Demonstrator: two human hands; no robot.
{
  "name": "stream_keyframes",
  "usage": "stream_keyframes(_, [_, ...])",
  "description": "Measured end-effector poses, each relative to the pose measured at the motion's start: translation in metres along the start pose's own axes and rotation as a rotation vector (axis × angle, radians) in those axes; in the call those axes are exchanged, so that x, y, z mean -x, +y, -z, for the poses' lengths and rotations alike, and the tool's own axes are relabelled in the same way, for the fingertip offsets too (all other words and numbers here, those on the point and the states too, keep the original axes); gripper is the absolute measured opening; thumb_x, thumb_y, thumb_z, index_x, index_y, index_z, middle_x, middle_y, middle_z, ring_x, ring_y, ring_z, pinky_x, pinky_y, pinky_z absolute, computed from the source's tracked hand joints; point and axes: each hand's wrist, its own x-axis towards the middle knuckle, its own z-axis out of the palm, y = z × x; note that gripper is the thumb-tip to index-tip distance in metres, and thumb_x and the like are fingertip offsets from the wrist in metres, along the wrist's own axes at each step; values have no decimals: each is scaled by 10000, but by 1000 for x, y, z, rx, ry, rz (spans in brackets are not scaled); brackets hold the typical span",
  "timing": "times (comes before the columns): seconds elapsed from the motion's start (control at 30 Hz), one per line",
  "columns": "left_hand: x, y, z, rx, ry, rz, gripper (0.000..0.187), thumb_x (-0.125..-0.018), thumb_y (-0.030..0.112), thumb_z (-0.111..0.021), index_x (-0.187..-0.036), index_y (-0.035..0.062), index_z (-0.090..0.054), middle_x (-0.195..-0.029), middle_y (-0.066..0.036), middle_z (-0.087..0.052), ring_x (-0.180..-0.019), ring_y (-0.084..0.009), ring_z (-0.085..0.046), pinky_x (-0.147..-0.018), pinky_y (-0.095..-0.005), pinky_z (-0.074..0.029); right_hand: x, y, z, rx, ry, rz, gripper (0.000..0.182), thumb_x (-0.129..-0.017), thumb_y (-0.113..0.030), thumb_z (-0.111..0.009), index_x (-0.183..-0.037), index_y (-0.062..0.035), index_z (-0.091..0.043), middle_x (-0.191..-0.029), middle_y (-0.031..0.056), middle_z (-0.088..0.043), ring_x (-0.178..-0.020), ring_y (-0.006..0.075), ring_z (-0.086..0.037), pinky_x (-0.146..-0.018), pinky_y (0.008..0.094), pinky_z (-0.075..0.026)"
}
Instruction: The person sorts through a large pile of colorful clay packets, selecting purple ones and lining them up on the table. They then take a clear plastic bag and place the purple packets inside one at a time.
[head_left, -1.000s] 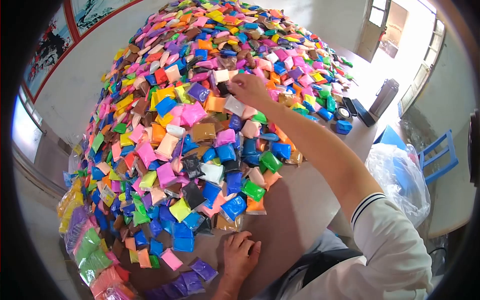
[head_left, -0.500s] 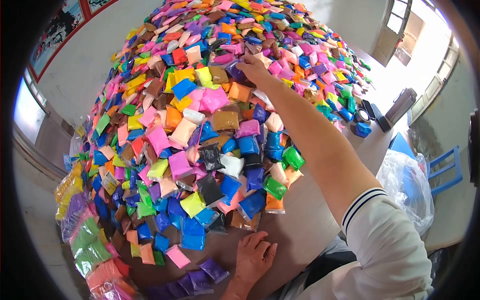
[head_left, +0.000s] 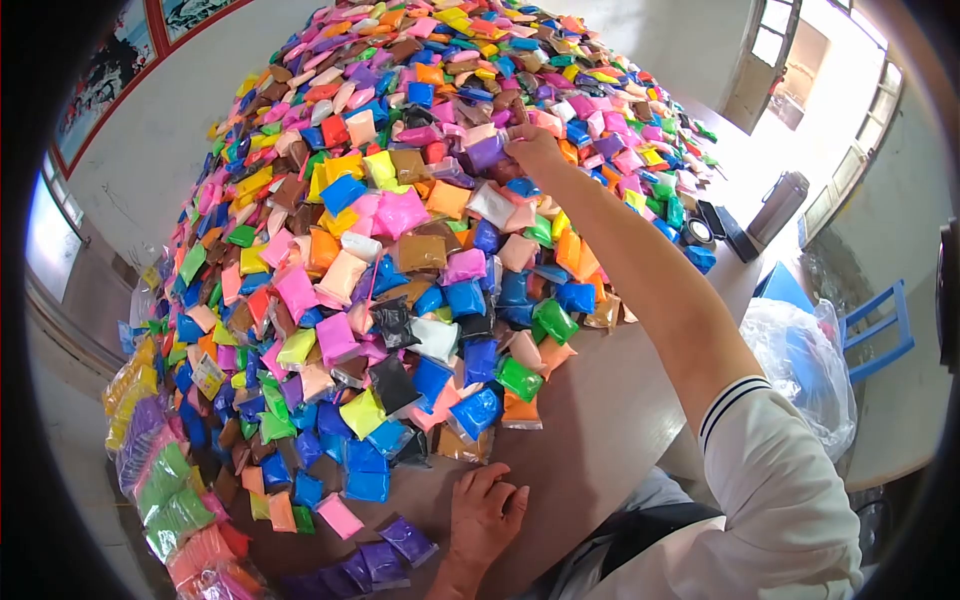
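1 purple packet [head_left: 487,153] sits pinched by its right edge in the right hand's [head_left: 535,148] fingertips, over the heap [head_left: 400,212]; the left hand [head_left: 485,518] rests loosely on the table [head_left: 612,400], fingers relaxed.

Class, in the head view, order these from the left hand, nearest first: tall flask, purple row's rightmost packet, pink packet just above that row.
1. Purple packet: left of the left hand
2. Pink packet: farther left
3. Tall flask: far off, right

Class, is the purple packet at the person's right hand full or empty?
Full: the purple packet at the right hand shows plump, solid purple contents.
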Motion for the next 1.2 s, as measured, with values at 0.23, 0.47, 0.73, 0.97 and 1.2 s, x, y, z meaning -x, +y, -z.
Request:
stream_keyframes(0.23, [-1,0,1,-2,2,6,148,-778,140,-760,-775,75,-627,-1047,-71,-623,-947,-273,-591,-811,-397,-461,33,-26,-9,418,52,518,401,-809,-303,-713,-1116,-49,-669,-962,137,-709,-905,277,-687,-799,383,-533])
stream_keyframes(0.47, [-4,5,5,25,17,22,149,-747,92,-775,-769,55,-633,-1029,-82,-637,-930,-278,-597,-814,-386,-473,57,-26,-44,445,-107,389,390,-831,-296,-710,-1122,-39,-680,-962,175,-706,-869,296,-682,-758,394,-521])
stream_keyframes(0.73, [2,-2,5,50,4,-17,152,-871,188,-677,-860,40,-644,-1059,-108,-632,-960,-311,-587,-845,-422,-465,232,-77,13,128,-384,485,299,-895,-255,-667,-1145,-94,-701,-911,80,-707,-736,116,-613,-667,280,-489])
stream_keyframes(0.97, [5,-5,9,280,62,117,325,-1004,286,-505,-954,-5,-641,-996,-154,-636,-939,-349,-591,-852,-420,-467,383,-33,51,117,-682,317,368,-886,-191,-689,-1231,-69,-650,-1105,156,-701,-965,263,-689,-840,353,-531])
stream_keyframes(1.2, [9,-10,8,638,91,317,420,-1023,375,-483,-1051,-17,-629,-975,-178,-631,-868,-303,-605,-793,-373,-474,417,-13,30,-17,-690,457,374,-903,-164,-684,-1257,-68,-612,-1074,155,-673,-927,254,-672,-841,348,-537])
